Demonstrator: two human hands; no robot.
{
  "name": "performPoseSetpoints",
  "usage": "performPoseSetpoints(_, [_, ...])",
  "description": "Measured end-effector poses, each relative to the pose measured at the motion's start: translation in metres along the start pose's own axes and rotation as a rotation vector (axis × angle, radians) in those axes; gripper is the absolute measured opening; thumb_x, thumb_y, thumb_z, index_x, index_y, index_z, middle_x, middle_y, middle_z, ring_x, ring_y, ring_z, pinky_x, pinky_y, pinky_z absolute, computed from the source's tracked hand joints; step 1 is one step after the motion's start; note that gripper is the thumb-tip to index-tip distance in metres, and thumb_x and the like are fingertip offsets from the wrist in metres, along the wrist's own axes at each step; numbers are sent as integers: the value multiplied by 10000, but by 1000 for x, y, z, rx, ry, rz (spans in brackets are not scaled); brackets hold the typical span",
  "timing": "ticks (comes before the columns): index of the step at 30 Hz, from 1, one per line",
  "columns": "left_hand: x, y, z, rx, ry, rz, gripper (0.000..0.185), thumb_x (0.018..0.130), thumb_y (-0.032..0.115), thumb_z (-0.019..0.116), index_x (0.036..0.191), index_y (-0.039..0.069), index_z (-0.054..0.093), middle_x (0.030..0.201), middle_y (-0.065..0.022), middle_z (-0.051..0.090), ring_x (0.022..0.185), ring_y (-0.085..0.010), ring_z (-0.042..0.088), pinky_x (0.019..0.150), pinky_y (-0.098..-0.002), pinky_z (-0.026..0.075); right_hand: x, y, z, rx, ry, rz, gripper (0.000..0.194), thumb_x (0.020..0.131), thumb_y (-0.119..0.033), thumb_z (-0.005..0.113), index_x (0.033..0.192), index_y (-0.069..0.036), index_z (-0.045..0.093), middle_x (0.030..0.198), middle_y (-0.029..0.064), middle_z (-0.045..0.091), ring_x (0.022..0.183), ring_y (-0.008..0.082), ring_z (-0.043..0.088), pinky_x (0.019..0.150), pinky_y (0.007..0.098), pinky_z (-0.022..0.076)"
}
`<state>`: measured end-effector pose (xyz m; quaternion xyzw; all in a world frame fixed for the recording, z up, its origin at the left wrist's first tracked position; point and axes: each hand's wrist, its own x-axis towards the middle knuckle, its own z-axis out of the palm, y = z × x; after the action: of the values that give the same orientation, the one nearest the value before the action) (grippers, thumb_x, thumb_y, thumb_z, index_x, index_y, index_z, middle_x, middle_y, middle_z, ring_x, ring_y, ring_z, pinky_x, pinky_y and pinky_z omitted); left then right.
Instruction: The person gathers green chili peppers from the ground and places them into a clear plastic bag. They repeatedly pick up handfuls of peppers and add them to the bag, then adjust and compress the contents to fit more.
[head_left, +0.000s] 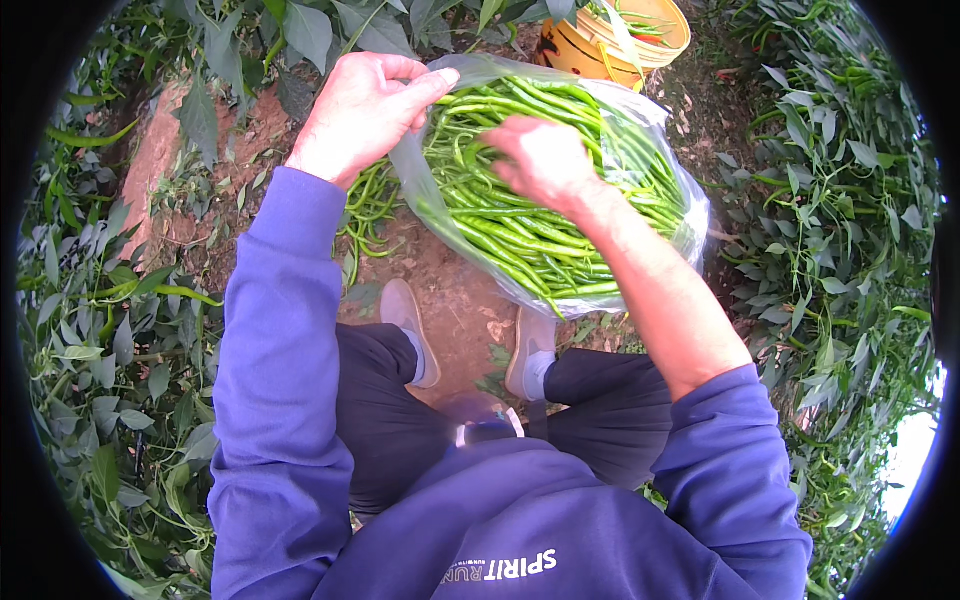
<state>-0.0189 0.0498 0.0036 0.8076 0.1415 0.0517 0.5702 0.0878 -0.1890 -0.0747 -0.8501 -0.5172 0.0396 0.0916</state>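
A clear plastic bag full of long green chili peppers stands on the soil in front of my feet, its mouth wide. My left hand pinches the bag's rim at the upper left between thumb and fingers. Over the peppers in the bag is my right hand, blurred, with its fingers bent down at the top layer; whether it grips any pepper I cannot tell. A small heap of green peppers lies on the ground just left of the bag, below my left wrist.
Behind the bag stands a yellow bucket holding some green and red peppers. Dense pepper plants line the right side, and more pepper plants line the left. My shoes are on the bare soil close to the bag.
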Motion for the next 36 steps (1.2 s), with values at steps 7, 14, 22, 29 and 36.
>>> performPoseSetpoints(7, [-4, 7, 1, 15, 2, -11, 421, 978, 390, 817, 1006, -27, 771, 683, 0, 677, 624, -63, 589, 633, -279, 502, 3, -22, 3, 157, -278, -20, 459, 934, -143, 687, 1387, -204, 722, 1221, 169, 774, 1113, 380, 745, 1005, 519, 579])
performPoseSetpoints(14, [-8, 13, -3, 42, -5, -38, 414, 974, 391, 819, 971, -19, 766, 706, -10, 695, 644, -79, 614, 672, -286, 523, -13, 15, -31, 609, 403, 72, 320, 973, -15, 720, 1279, -93, 773, 1044, 79, 820, 959, 163, 768, 848, 327, 620])
performPoseSetpoints(22, [-6, 13, -5, 55, -13, -55, 394, 978, 372, 812, 976, -20, 777, 719, -18, 697, 672, -83, 620, 691, -295, 524, -26, 62, -76, 1177, 925, 427, 414, 944, -81, 863, 1318, 40, 732, 1093, 88, 783, 872, 136, 744, 745, 291, 655])
performPoseSetpoints(29, [-7, 11, -4, 4, -15, -53, 397, 987, 362, 803, 973, -34, 778, 711, -20, 699, 654, -79, 612, 666, -290, 507, -45, 59, -86, 1055, 917, 532, 324, 948, -87, 860, 1226, 45, 758, 1051, 92, 806, 879, 112, 743, 806, 255, 606])
performPoseSetpoints(36, [-3, 1, -3, -8, -9, -65, 460, 970, 416, 822, 1093, -27, 785, 785, 30, 662, 702, -60, 568, 659, -253, 444, -100, 56, -85, 1053, 729, 739, 249, 1046, -198, 756, 1145, 18, 683, 892, 105, 771, 733, 145, 752, 546, 212, 569])
